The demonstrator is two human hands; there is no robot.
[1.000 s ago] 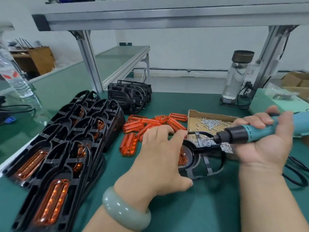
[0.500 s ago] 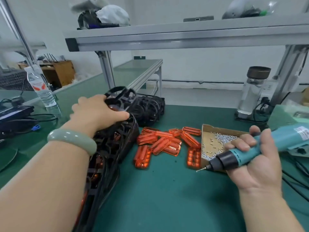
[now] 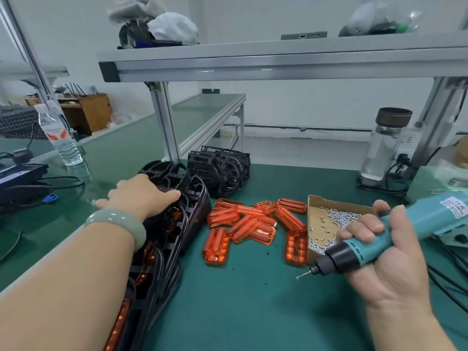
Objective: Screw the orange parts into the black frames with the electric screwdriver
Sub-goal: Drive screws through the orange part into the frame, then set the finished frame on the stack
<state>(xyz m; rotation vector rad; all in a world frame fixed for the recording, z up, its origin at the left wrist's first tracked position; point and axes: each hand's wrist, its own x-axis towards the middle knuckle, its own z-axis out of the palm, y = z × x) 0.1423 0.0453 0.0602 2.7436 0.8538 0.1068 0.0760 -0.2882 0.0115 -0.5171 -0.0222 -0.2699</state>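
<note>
**Q:** Where does the job stand at this bench?

**A:** Partway, by my reckoning. Under my left hand [image 3: 141, 196] runs a row of black frames [image 3: 174, 239], stood on edge and leaning one on the next. Orange shows through several of them, and I take those as finished. Beyond my left fingertips waits a block of bare frames [image 3: 217, 168], with no orange in them that I can see. Between my two hands lies a loose heap of orange parts [image 3: 249, 224], none yet fitted. So plenty is left.

**Q:** And your hands?

**A:** The left lies palm down on top of the row, fingers laid out flat, pressing rather than clutching. The right hand [image 3: 387, 264] is wrapped tight round the electric screwdriver [image 3: 428, 219]. Its bit points down and inward over the green mat [image 3: 240, 305] and touches nothing. Whether a screw rides on it I cannot tell. No frame sits under it.

**Q:** How do the parts look?

**A:** Clear orange plastic, glossy, long with rounded ends and ribbed lengthwise. Most overlap in the heap, and two lie apart, nearer me. The screws [image 3: 339, 216] sit in a cardboard tray [image 3: 314, 201] just ahead of my right knuckles, with one orange piece just beside its wall.
</note>
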